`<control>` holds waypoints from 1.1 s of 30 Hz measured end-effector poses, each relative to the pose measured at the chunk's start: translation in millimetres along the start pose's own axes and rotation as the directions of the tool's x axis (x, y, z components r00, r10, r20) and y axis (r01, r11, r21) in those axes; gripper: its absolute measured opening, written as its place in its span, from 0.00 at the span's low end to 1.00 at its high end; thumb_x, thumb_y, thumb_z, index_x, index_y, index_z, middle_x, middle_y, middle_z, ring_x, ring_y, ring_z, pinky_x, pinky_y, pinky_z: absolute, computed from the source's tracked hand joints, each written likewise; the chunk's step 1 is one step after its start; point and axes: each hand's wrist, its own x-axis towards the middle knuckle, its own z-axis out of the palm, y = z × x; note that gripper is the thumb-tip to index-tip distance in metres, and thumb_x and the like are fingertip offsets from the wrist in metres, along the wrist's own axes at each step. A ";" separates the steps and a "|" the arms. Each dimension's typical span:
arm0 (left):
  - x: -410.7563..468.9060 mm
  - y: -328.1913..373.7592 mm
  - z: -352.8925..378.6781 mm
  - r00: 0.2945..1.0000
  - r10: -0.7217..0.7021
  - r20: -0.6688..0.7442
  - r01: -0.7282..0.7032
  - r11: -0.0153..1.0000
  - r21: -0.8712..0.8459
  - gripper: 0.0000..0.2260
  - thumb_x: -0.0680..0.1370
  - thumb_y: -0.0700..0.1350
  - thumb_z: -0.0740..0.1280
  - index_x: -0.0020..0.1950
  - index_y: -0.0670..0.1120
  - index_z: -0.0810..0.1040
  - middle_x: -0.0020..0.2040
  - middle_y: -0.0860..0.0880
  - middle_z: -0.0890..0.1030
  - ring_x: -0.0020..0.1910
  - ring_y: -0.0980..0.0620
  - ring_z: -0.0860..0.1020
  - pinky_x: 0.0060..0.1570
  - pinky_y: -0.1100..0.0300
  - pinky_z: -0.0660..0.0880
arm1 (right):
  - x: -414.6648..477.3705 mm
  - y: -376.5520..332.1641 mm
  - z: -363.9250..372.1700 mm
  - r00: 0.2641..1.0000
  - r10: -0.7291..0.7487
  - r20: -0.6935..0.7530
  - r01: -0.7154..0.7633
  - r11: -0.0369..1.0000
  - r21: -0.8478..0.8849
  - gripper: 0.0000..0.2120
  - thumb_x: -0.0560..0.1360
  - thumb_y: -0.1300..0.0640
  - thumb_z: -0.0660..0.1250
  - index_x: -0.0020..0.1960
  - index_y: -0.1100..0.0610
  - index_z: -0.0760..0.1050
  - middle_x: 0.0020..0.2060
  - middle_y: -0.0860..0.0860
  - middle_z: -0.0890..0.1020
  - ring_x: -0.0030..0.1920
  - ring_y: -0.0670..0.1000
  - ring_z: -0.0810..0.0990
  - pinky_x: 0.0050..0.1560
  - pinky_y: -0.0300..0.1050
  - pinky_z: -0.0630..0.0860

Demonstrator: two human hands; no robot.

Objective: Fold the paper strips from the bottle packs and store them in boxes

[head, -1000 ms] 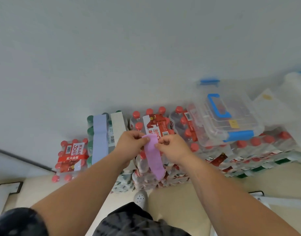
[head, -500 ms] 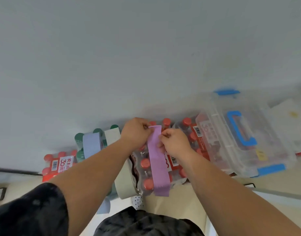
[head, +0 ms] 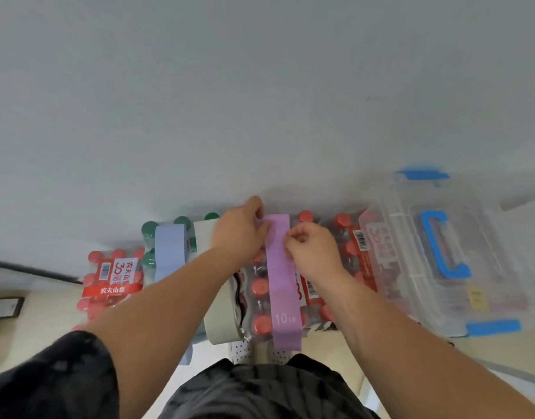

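Note:
A purple strip [head: 283,285] marked "10 LB" lies lengthwise over a red-capped bottle pack [head: 260,288]; its near end hangs past the pack's front edge. My left hand [head: 240,234] pinches the strip's far left edge. My right hand [head: 313,252] pinches its right edge a little nearer to me. A pale beige strip [head: 219,313] and a light blue strip [head: 169,249] drape over the green-capped pack [head: 150,237] to the left. A clear plastic box [head: 411,267] with a blue handle sits on the packs at the right.
More red-capped packs: one [head: 112,282] at the far left, one [head: 355,246] under the clear box. A grey wall rises right behind the packs. My dark shorts and a shoe show at the bottom, above a beige floor [head: 335,352].
The view tilted down and closer to the packs. The purple strip, held up between both hands a second ago, now lies flat along the top of the red-capped pack.

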 end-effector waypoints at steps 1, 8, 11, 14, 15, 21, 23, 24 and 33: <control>-7.9 -3.0 -5.3 0.999 -0.023 -0.033 0.022 0.999 -0.038 0.07 0.78 0.48 0.68 0.45 0.50 0.70 0.30 0.51 0.76 0.31 0.48 0.77 0.33 0.54 0.76 | -0.6 -2.7 1.3 0.999 -0.035 -0.002 0.035 0.999 -0.022 0.06 0.76 0.55 0.68 0.42 0.46 0.78 0.40 0.47 0.84 0.43 0.51 0.84 0.46 0.52 0.82; -79.9 -50.2 -49.1 0.944 -0.247 -0.219 0.238 0.969 -0.068 0.05 0.77 0.48 0.71 0.51 0.51 0.77 0.29 0.53 0.75 0.29 0.54 0.75 0.34 0.58 0.73 | -10.0 -31.3 42.1 0.963 -0.244 0.116 0.245 0.969 0.003 0.05 0.76 0.54 0.69 0.41 0.51 0.79 0.35 0.46 0.83 0.38 0.47 0.82 0.41 0.43 0.76; -106.1 -60.7 -67.1 0.908 -0.345 -0.239 0.329 0.938 -0.103 0.07 0.77 0.50 0.71 0.52 0.51 0.76 0.33 0.53 0.78 0.32 0.56 0.77 0.33 0.61 0.72 | -16.4 -43.9 66.1 0.926 -0.284 0.251 0.298 0.954 -0.020 0.02 0.76 0.53 0.70 0.44 0.50 0.81 0.41 0.45 0.83 0.42 0.45 0.81 0.44 0.41 0.74; -119.1 -72.1 -80.4 0.876 -0.418 -0.242 0.413 0.908 -0.074 0.09 0.77 0.52 0.70 0.55 0.53 0.76 0.40 0.54 0.79 0.37 0.62 0.74 0.31 0.65 0.66 | -21.6 -56.1 86.0 0.891 -0.250 0.378 0.285 0.958 -0.036 0.08 0.73 0.46 0.70 0.50 0.47 0.82 0.44 0.43 0.84 0.45 0.47 0.83 0.50 0.48 0.81; -120.6 -76.2 -84.6 0.868 -0.434 -0.244 0.428 0.900 -0.077 0.10 0.77 0.52 0.70 0.56 0.53 0.76 0.41 0.55 0.78 0.38 0.62 0.74 0.31 0.66 0.65 | -22.0 -60.5 90.2 0.888 -0.246 0.388 0.297 0.952 -0.076 0.11 0.71 0.42 0.69 0.50 0.45 0.81 0.44 0.42 0.84 0.46 0.48 0.84 0.51 0.50 0.82; -104.1 -118.4 -104.3 0.873 -0.460 -0.163 0.425 0.881 -0.209 0.13 0.75 0.57 0.70 0.56 0.54 0.77 0.46 0.55 0.80 0.37 0.54 0.81 0.37 0.57 0.80 | -2.4 -86.3 118.9 0.900 -0.281 0.333 0.352 0.920 -0.174 0.14 0.79 0.51 0.67 0.62 0.54 0.80 0.51 0.47 0.82 0.49 0.48 0.79 0.52 0.42 0.74; -91.7 -129.5 -110.1 0.887 -0.447 -0.113 0.412 0.879 -0.240 0.13 0.74 0.58 0.70 0.56 0.55 0.77 0.48 0.54 0.80 0.39 0.51 0.82 0.41 0.51 0.83 | 1.5 -94.8 127.3 0.913 -0.290 0.286 0.360 0.904 -0.232 0.14 0.80 0.51 0.66 0.61 0.56 0.80 0.54 0.50 0.83 0.52 0.51 0.81 0.54 0.45 0.76; -85.1 -134.2 -112.7 0.896 -0.434 -0.088 0.406 0.884 -0.230 0.13 0.75 0.57 0.70 0.56 0.55 0.77 0.48 0.54 0.80 0.39 0.51 0.82 0.42 0.52 0.83 | 2.3 -98.1 131.3 0.918 -0.295 0.264 0.363 0.893 -0.266 0.14 0.80 0.51 0.66 0.61 0.57 0.80 0.55 0.51 0.83 0.54 0.53 0.81 0.56 0.46 0.76; -25.1 -162.8 -112.3 0.984 -0.167 0.065 0.174 0.976 -0.134 0.14 0.78 0.52 0.69 0.60 0.47 0.80 0.50 0.50 0.81 0.48 0.50 0.79 0.49 0.58 0.75 | 7.3 -106.0 157.1 0.935 -0.289 0.204 0.352 0.709 -0.611 0.09 0.78 0.50 0.65 0.43 0.54 0.78 0.44 0.51 0.77 0.41 0.55 0.77 0.38 0.46 0.71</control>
